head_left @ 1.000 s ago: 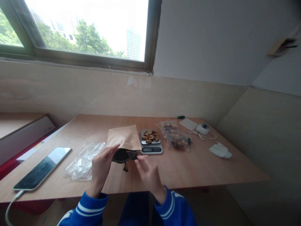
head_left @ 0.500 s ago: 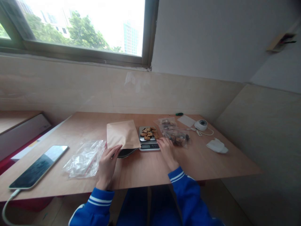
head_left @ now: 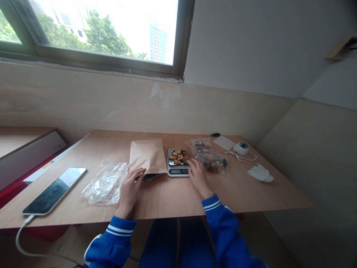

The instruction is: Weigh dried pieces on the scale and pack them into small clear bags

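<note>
My left hand [head_left: 131,190] grips the near edge of a brown kraft paper bag [head_left: 147,156], thumb on top. Under that edge part of a dark, rounded thing [head_left: 152,177] shows; the bag hides the rest. Right of the bag stands a small digital kitchen scale [head_left: 178,172] bearing several brown dried slices [head_left: 180,155]. At its right side is my right hand [head_left: 198,175], fingers spread, with fingertips by the nearest slices and the scale's edge. Whether they touch a slice, I cannot tell. Beyond this hand lie clear zip bags [head_left: 214,162] with dark pieces inside.
Left of my left hand lie clear plastic bags [head_left: 107,184] and a phone [head_left: 55,191] on a cable. To the right are a white dome camera [head_left: 241,148], a crumpled white tissue [head_left: 260,173] and a white card [head_left: 224,143]. A green-handled tool [head_left: 215,134] lies at the table's back.
The view has shifted slightly. The paper bag's near edge has lowered, covering more of the dark thing. My right hand's fingers have spread and moved a little beside the slices.
</note>
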A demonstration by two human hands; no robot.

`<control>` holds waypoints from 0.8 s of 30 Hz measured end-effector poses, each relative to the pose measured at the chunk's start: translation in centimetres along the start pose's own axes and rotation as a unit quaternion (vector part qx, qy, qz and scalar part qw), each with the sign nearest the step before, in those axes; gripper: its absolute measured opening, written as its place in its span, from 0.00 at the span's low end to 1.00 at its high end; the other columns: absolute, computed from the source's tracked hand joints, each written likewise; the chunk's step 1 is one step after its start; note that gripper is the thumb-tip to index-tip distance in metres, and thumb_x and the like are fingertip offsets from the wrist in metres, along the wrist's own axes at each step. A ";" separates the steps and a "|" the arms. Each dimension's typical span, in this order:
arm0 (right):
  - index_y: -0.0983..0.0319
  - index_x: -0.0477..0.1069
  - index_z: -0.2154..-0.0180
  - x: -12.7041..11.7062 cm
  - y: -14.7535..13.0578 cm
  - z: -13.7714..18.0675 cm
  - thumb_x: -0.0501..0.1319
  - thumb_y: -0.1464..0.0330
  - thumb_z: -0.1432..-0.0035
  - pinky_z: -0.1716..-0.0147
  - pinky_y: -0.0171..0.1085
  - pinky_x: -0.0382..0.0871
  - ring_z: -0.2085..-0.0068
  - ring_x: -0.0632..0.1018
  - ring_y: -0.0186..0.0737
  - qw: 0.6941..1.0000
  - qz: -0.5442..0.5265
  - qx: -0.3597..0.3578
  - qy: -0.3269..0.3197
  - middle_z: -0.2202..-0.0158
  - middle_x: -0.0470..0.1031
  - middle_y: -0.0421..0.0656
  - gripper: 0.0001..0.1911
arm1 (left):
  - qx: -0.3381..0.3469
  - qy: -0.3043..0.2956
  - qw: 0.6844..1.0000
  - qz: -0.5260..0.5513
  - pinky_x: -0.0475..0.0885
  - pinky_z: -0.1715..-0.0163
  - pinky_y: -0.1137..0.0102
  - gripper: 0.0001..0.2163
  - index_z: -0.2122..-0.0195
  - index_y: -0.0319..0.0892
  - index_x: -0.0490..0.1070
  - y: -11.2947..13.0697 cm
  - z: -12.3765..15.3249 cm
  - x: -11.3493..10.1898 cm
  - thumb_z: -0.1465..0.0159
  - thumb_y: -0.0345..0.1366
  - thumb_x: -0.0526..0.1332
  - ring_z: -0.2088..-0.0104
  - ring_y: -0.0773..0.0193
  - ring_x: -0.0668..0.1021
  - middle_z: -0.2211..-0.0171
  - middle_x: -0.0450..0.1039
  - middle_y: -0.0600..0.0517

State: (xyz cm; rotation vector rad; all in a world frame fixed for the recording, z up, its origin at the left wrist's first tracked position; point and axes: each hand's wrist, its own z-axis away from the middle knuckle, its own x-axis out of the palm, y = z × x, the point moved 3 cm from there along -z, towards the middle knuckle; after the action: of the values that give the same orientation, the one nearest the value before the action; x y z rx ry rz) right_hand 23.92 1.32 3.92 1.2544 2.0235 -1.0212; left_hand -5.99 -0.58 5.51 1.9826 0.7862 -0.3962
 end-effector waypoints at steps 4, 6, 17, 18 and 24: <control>0.63 0.65 0.47 -0.2 0.2 1.2 0.48 0.71 0.39 0.47 0.50 0.62 0.46 0.66 0.48 0.999 -0.027 0.026 0.020 0.46 0.65 0.51 0.20 | -0.013 -0.015 1.000 -0.010 0.70 0.51 0.63 0.13 0.57 0.44 0.72 -0.8 0.0 0.0 0.37 0.43 0.54 0.52 0.58 0.75 0.52 0.73 0.47; 0.63 0.67 0.50 -0.1 0.3 1.9 0.48 0.71 0.39 0.47 0.49 0.63 0.47 0.67 0.48 0.998 -0.039 0.036 0.021 0.48 0.65 0.51 0.18 | 0.002 -0.014 1.000 -0.016 0.68 0.49 0.61 0.13 0.55 0.43 0.71 -0.8 0.3 0.0 0.37 0.41 0.53 0.50 0.57 0.74 0.51 0.71 0.46; 0.61 0.69 0.55 -0.5 0.7 3.3 0.49 0.72 0.40 0.48 0.52 0.63 0.49 0.67 0.48 0.993 -0.078 0.070 0.062 0.52 0.65 0.51 0.14 | 0.006 0.028 0.999 -0.020 0.60 0.42 0.56 0.13 0.54 0.43 0.69 0.7 4.8 -1.0 0.35 0.36 0.49 0.44 0.56 0.68 0.51 0.69 0.46; 0.61 0.69 0.56 -0.6 0.7 3.3 0.49 0.72 0.40 0.48 0.52 0.63 0.49 0.67 0.48 0.992 -0.080 0.072 0.066 0.53 0.65 0.51 0.14 | -0.001 0.029 0.999 -0.018 0.61 0.43 0.57 0.12 0.55 0.43 0.69 0.6 4.9 -1.1 0.35 0.36 0.49 0.46 0.57 0.69 0.52 0.69 0.46; 0.60 0.71 0.58 -0.8 0.8 3.5 0.49 0.72 0.40 0.49 0.51 0.63 0.50 0.67 0.47 0.988 -0.091 0.091 0.088 0.54 0.65 0.49 0.14 | -0.058 -0.023 0.997 -0.035 0.68 0.52 0.61 0.11 0.60 0.45 0.70 -0.1 5.1 -0.5 0.36 0.37 0.49 0.54 0.57 0.73 0.56 0.71 0.49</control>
State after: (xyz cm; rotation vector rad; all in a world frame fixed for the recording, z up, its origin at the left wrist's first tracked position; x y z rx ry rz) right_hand 25.22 -1.72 2.34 1.3113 2.2543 -1.2433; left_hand -6.24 -5.14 3.17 1.8362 0.8326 -0.4273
